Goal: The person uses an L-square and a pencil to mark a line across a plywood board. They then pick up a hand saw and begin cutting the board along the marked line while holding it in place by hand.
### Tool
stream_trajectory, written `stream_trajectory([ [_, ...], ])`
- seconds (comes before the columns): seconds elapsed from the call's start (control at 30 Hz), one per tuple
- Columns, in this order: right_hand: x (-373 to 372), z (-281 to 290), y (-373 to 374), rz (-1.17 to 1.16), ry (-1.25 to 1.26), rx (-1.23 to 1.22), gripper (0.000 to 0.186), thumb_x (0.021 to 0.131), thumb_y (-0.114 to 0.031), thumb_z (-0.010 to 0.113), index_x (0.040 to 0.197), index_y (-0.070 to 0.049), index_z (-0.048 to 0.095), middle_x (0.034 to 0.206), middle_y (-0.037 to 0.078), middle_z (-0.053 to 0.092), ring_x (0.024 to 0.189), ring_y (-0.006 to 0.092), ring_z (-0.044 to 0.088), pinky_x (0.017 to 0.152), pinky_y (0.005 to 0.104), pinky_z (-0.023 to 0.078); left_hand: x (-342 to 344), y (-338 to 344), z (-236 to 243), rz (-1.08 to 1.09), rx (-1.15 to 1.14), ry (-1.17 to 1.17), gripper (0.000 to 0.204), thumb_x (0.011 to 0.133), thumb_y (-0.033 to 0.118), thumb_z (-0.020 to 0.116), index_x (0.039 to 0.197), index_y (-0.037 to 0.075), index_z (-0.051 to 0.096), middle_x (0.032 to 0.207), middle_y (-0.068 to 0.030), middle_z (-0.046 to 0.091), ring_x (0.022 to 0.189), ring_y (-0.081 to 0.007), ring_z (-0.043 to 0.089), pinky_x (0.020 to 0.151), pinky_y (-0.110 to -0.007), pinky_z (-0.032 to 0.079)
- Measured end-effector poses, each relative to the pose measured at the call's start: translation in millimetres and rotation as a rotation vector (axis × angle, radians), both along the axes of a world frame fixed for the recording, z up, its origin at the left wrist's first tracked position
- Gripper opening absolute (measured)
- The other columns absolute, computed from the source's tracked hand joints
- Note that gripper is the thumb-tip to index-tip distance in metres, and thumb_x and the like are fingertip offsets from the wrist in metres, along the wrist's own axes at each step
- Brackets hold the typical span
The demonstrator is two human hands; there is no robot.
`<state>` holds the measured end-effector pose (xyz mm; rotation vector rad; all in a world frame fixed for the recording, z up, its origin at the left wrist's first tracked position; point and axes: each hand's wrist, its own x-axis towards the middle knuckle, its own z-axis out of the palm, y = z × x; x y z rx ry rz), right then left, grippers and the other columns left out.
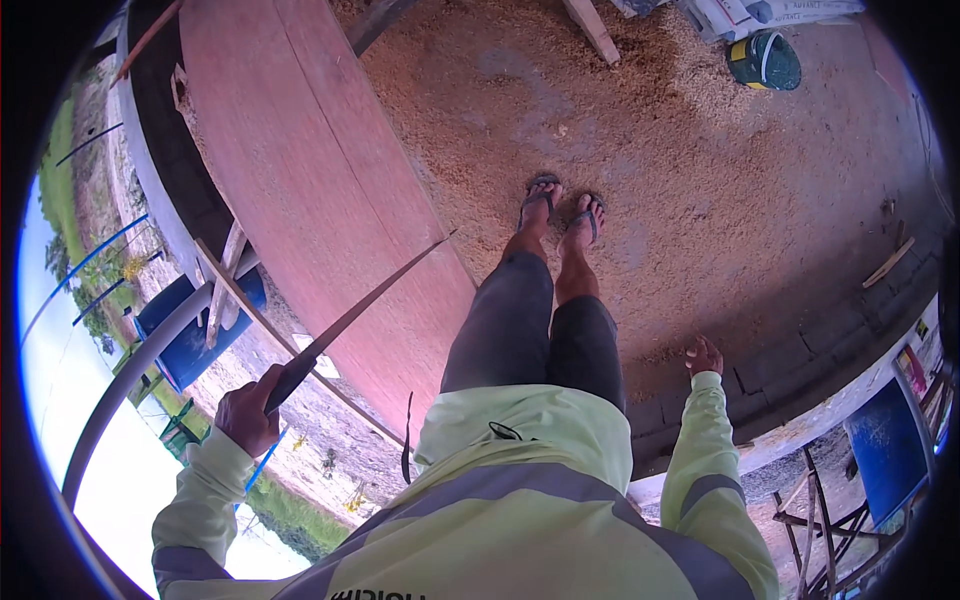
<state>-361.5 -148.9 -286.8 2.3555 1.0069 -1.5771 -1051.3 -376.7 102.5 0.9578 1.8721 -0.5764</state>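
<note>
I'm holding out the blade in my left hand, right hand loosely open; the next move likely calls for steadiness.

The table lies left of the person's legs; the bladed tool in the left hand reaches over it. Ahead, sawdust lies on the floor, with a bucket far right near sacks.

Dark green bucket, scattered sawdust
</note>
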Motion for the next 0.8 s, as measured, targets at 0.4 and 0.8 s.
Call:
stream_trajectory([
  [0.4, 12, 10, -26, 0.156, 0.015, 0.067, 0.041, 0.098, -0.029, 0.050, 0.131, -0.005, 0.059, 0.098, 0.011, 0.069, 0.067, 0.0181, 0.064, 0.054, 0.0302, 0.052, 11, -5, -52, 0.007, 0.013, 0.025, 0.064, 0.077, 0.005, 0.064, 0.138, 0.015, 0.045, 0.084, -0.0205, 0.067, 0.076, -0.0412, 0.067, 0.069, -0.053, 0.053],
  [0.8, -96, -7, -44, 0.102, 0.196, 0.070, 0.038, 0.097, -0.032, 0.054, 0.125, -0.008, 0.064, 0.096, 0.011, 0.071, 0.078, 0.0191, 0.068, 0.063, 0.0315, 0.056, 34, 44, -177, -0.064, 0.039, 0.013, 0.057, 0.082, 0.010, 0.058, 0.136, 0.015, 0.042, 0.083, -0.0203, 0.068, 0.078, -0.0417, 0.067, 0.069, -0.052, 0.054],
])
